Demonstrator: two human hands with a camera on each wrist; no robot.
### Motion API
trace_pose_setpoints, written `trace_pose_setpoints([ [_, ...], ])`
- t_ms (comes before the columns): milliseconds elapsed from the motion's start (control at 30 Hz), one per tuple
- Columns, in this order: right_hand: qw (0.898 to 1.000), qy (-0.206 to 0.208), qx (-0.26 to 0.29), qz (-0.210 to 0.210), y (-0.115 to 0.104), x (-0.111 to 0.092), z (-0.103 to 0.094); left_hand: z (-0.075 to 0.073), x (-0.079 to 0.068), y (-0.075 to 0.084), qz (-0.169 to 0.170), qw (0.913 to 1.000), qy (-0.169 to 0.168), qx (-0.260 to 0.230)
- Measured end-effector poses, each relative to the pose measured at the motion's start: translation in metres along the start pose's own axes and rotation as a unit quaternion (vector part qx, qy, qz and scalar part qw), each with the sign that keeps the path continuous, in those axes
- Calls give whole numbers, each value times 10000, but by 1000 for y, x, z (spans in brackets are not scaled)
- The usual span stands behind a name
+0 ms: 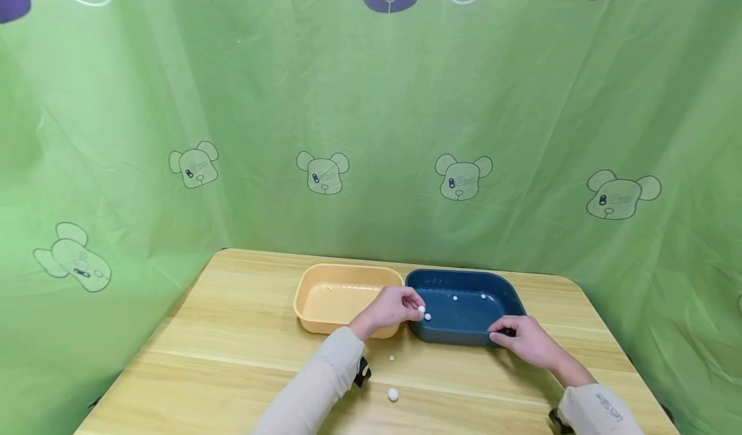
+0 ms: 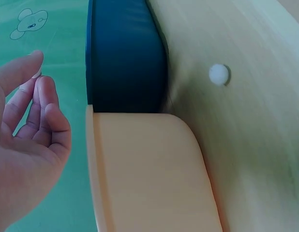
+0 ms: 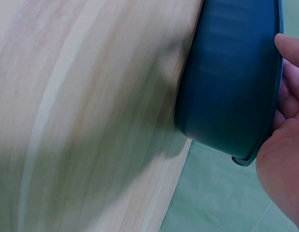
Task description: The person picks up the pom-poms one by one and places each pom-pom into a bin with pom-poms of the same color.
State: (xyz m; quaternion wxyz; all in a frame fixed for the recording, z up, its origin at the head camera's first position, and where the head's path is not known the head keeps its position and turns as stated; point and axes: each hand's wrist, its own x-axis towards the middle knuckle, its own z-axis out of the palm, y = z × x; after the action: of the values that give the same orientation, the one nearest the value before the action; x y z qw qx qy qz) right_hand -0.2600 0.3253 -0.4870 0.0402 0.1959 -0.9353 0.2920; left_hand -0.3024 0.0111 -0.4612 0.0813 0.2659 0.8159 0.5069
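My left hand (image 1: 396, 306) is over the left end of a dark blue basin (image 1: 466, 337). Its thumb and fingertips pinch a small white ball (image 1: 421, 309); in the left wrist view only a sliver of the white ball (image 2: 37, 73) shows between them. Just below lies another white ball (image 1: 428, 317) inside the basin, with two smaller white balls (image 1: 455, 298) farther back. On the basin's near right rim, my right hand (image 1: 524, 340) holds on, thumb outside and fingers over the edge; the right wrist view shows this hand (image 3: 290, 121) against the blue wall.
A pale orange basin (image 1: 315, 325) stands against the blue one's left side, with a tiny yellowish piece (image 1: 330, 287) inside. On the wooden table (image 1: 232, 332) lie a larger white ball (image 1: 393, 394) and a tiny one (image 1: 391, 358). Green cloth (image 1: 371, 100) hangs behind.
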Motion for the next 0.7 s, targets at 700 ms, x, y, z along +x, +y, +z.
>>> trace_pose_setpoints([
  [700, 10000, -27, 2, -21, 1, 0, 0, 16, 28, 8, -110, 9994, 254, 201],
])
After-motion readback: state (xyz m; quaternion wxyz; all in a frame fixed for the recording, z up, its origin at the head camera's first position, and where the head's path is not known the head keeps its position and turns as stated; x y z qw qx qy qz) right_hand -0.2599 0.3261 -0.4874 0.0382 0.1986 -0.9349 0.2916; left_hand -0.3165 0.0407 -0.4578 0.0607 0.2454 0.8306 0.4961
